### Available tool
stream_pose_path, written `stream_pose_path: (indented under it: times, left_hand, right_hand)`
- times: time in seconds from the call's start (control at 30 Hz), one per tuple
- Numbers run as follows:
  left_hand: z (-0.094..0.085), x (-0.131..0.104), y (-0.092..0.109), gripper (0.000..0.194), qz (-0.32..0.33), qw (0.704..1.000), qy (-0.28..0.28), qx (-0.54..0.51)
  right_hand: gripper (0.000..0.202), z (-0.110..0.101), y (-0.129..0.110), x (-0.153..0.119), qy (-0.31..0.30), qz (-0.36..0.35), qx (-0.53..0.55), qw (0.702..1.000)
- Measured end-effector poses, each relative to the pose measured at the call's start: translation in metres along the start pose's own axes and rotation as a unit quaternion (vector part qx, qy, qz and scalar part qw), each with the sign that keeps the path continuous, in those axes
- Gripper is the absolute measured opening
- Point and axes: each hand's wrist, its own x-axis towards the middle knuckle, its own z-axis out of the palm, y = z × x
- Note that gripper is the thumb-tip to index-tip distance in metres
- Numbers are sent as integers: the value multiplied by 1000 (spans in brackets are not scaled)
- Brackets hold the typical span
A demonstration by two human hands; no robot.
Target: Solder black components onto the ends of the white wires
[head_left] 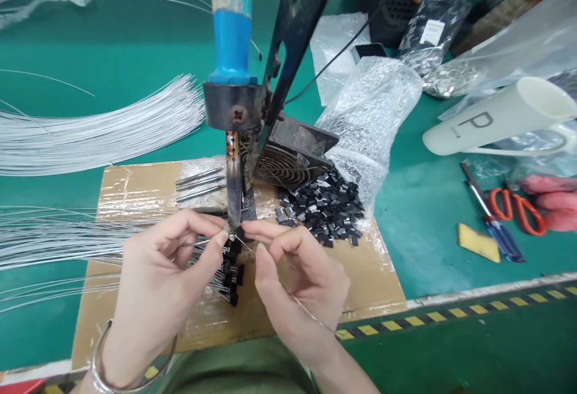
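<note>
A soldering iron (233, 172) with a blue collar hangs upright in a black metal stand, tip down. Right at its tip, my left hand (174, 268) pinches a small piece whose details are too small to tell. My right hand (302, 280) is on the other side of the tip, thumb and fingers closed around a thin solder wire (298, 303) that runs down across the palm. Below the tip lie wires with black connectors (232, 277) on their ends, partly behind my left hand. A pile of small black connectors (322, 205) sits on the cardboard (369, 280).
Bundled white wires (99, 133) lie at left. Behind the iron stands a small fan (288, 163). Bubble wrap (369, 118), a white mug (496, 118), a screwdriver (500, 238), red-handled scissors (527, 214) and a yellow sponge (478, 242) are at right.
</note>
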Motion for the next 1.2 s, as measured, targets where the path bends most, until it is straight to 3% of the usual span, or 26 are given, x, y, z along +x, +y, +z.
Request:
stream_pose_path:
  times: [1.2]
  left_hand:
    - [0,-3,1,6,14,1000,-4,8]
  right_hand:
    - [22,0,0,1,-4,-29,-23,999]
